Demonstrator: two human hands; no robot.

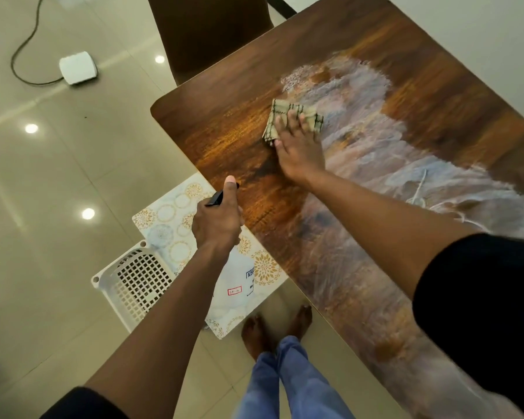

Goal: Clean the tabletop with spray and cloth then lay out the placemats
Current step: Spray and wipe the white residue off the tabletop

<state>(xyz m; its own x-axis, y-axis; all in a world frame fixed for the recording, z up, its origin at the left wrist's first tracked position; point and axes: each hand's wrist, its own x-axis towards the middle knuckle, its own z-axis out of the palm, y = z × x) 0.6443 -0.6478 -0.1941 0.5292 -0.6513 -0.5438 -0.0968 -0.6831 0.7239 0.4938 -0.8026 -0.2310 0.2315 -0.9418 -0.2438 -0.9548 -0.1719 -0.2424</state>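
White box (78, 68) with a dark cable on the tiled floor (43, 164), far left. White lattice basket (133, 282) lower down, placemats (176, 225) with gold and blue circle print stacked across it, beside the desk edge. White label on the top mat: letters "KIS" legible, rest hidden by the forearm; small red-framed tag too small to read. Left hand (217, 222) over the mats, grip closed around the black spray bottle head (217, 198), nozzle toward the desk; bottle body hidden. Right hand (300, 149) flat, fingers spread, pressing beige cloth (294, 117) with dark stitching on the wood-grain desk (436, 86). Whitish wet streaks right of the cloth. Brown chair (212, 31) at the far end.
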